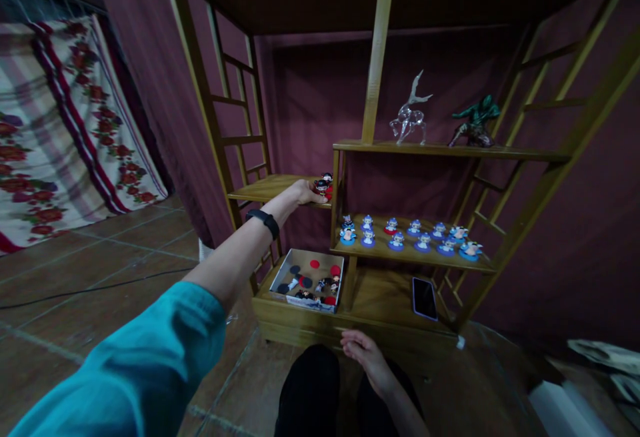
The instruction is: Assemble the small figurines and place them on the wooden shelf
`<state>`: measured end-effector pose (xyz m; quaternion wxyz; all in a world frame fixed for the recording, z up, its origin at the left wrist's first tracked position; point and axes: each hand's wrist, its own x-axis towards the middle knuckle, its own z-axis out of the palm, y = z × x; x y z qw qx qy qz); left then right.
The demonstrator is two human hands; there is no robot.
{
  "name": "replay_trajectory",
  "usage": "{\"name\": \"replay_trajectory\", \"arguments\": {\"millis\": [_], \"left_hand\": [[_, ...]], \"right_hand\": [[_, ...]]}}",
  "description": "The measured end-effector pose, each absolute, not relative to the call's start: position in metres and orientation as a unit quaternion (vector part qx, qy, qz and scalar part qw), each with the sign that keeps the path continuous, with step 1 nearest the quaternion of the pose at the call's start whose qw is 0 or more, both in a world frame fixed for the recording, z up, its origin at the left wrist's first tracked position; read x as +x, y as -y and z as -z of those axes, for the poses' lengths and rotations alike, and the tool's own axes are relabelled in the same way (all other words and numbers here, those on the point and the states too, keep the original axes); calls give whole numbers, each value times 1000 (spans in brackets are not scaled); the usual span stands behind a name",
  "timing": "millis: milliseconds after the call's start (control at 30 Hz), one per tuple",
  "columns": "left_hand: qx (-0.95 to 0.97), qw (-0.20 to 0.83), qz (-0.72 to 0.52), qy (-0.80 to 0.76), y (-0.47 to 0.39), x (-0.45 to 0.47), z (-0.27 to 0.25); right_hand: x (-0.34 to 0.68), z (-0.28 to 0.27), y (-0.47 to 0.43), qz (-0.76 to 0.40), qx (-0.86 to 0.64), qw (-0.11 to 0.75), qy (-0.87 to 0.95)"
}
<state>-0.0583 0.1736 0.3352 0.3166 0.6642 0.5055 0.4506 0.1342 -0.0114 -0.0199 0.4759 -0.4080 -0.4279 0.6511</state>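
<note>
My left hand (303,192) reaches to the left-hand shelf (270,187), its fingers closed around a small black-haired figurine (321,187) in red. Another black-haired figurine (327,177) stands just behind it, by the shelf's upright. Over my right knee rests my right hand (367,355), holding nothing, its fingers loosely extended and slightly bent. Below the left forearm, a shallow open box (294,298) contains several red and dark discs and several small figurines, some lying on their sides.
Two rows of blue-white figurines (423,242) fill the middle right shelf. Above them stand a clear deer figurine (410,120) and a dark green statuette (477,120). A phone (425,298) lies on the bottom board. A cable (95,288) crosses the tiled floor.
</note>
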Motion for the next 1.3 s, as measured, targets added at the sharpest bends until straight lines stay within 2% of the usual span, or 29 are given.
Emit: {"name": "replay_trajectory", "arguments": {"millis": [133,367,600,1300], "left_hand": [[689,273,-387,-549,-174,-61,-336],[719,300,-359,-513,-177,-67,-338],[741,272,-308,-531,-178,-69,-339],[745,271,-333,-511,-178,-71,-334]], "right_hand": [[135,23,11,-647,-407,478,433],[135,26,10,-643,-401,474,448],[135,30,8,-634,-401,476,459],[140,21,13,-634,-401,471,464]]}}
